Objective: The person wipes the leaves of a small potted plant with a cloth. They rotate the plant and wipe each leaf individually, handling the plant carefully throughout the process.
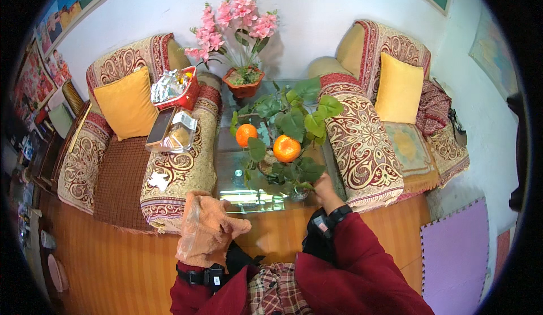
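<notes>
An orange terry cloth [205, 230] wraps over my left hand, which is hidden inside it from the wrist up. The cloth is beside the front end of the left sofa arm. My right hand [326, 191] reaches to the lower right of a leafy potted plant [292, 122], at the front of the glass-topped table [250, 194]. Leaves cover its fingertips, so its grip on the plant cannot be made out. Two orange citrus fruits, one on the right [286, 148] and one on the left [246, 135], sit among the green leaves.
Behind stands a pink-flowered plant [244, 81] in a reddish pot. On the left sofa arm are a red basket [186, 96] of packets, a dark-topped box [160, 126], a clear container [181, 134] and white paper [158, 181]. A patterned right armchair [365, 141] flanks the table.
</notes>
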Motion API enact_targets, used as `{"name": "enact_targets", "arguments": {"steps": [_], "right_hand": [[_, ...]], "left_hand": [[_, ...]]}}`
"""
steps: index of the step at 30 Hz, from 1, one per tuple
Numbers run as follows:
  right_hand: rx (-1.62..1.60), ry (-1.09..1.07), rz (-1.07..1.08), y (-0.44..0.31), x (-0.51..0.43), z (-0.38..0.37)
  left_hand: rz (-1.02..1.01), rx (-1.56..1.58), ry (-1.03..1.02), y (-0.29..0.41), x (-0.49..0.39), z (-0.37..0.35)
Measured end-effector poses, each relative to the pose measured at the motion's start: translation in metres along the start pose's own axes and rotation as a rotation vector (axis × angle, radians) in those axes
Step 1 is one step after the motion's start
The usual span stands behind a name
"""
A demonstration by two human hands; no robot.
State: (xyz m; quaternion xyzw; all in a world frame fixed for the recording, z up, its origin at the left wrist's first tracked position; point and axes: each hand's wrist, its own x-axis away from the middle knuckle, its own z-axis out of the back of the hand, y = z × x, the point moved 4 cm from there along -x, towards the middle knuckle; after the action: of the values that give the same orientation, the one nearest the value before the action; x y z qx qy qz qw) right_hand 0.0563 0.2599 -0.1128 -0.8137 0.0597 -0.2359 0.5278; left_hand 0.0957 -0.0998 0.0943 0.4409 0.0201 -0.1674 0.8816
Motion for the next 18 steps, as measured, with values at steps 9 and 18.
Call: {"name": "enact_targets", "arguments": {"steps": [9, 18], "right_hand": [[-0.028, -0.226, 0.082, 0.018, -0.060, 0.004], [0.647, -0.193, 0.211, 0.056, -0.037, 0.042]], "left_hand": [[0.231, 0.642, 0.001, -0.033, 0.001, -0.008], [0.405, 1.194, 0.053, -0.038, 0.005, -0.018]]}}
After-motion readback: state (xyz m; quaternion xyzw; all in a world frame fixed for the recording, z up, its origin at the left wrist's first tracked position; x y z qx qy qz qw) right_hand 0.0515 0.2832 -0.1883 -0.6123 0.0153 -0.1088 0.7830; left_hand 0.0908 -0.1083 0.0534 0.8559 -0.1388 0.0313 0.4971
